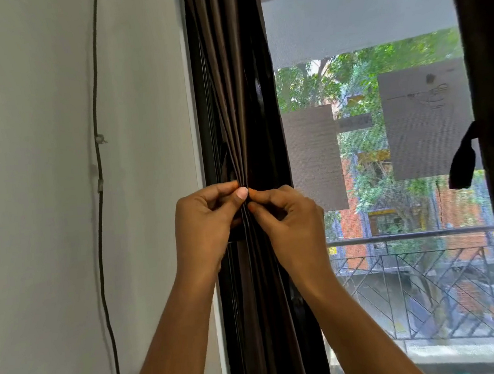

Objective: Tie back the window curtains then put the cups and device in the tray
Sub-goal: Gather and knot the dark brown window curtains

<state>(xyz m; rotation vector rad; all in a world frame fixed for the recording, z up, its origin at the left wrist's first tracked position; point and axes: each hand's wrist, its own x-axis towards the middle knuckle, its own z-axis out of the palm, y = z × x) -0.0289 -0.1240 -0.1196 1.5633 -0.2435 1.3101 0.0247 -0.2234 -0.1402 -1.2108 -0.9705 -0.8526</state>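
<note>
The left hand [204, 225] and right hand [293, 224] met fingertip to fingertip, pinching the gathered brown curtain [231, 98]. A white wall [36, 177] lay left of them, the window [390, 188] right.

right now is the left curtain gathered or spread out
Gathered: the curtain narrows into tight folds where the left hand and right hand pinch it, leaving the window pane uncovered.

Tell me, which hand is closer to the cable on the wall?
Left. The left hand pinches the curtain right of the cable; the right hand pinches it farther right.
</note>
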